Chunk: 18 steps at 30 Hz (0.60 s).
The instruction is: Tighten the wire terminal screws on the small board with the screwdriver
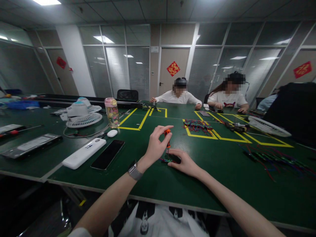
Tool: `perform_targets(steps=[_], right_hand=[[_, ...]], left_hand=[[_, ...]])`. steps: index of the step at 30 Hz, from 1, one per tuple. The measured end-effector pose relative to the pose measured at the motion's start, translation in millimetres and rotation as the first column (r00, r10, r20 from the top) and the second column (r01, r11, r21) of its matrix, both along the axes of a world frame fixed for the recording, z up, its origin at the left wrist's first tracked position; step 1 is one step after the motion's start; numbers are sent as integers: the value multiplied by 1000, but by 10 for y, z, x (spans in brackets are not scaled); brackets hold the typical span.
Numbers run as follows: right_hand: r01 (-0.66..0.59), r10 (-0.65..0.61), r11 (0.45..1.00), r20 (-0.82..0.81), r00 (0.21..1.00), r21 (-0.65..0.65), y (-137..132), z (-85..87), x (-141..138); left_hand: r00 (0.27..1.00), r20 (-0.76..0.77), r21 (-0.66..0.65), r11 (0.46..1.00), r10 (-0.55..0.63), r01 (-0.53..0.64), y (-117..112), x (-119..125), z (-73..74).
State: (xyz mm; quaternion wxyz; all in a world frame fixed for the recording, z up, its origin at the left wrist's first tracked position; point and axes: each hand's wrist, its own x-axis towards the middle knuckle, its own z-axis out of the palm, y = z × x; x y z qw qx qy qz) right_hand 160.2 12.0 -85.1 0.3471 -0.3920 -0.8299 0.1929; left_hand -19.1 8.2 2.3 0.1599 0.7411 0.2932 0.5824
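My left hand (156, 144) is closed around the orange handle of a small screwdriver (168, 138), held upright with its tip down on a small dark wired part (170, 160) on the green table (153, 184). A watch sits on that wrist. My right hand (184, 162) lies low on the table, its fingers pressing on and pinching the small part beside the screwdriver tip. Short coloured wires stick out of the part to the left.
A black phone (108, 154), a white power bank (84, 153), a white mouse (112, 133), a pink bottle (112, 112) and a white fan (82, 115) lie left. Wire bundles (197, 125) sit in yellow-taped boxes. Loose wires (278, 159) lie right. Two people sit across.
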Motion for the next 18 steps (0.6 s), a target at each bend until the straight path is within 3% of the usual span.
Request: perform_targets(steps=[8, 18], right_hand=[[3, -3, 1000, 21, 1000, -20, -2, 16, 5], [24, -23, 1000, 13, 1000, -20, 0, 2, 3]], left_hand=[[1000, 9, -11, 1000, 3, -3, 6, 5, -4], [996, 44, -63, 995, -77, 80, 12, -11, -17]])
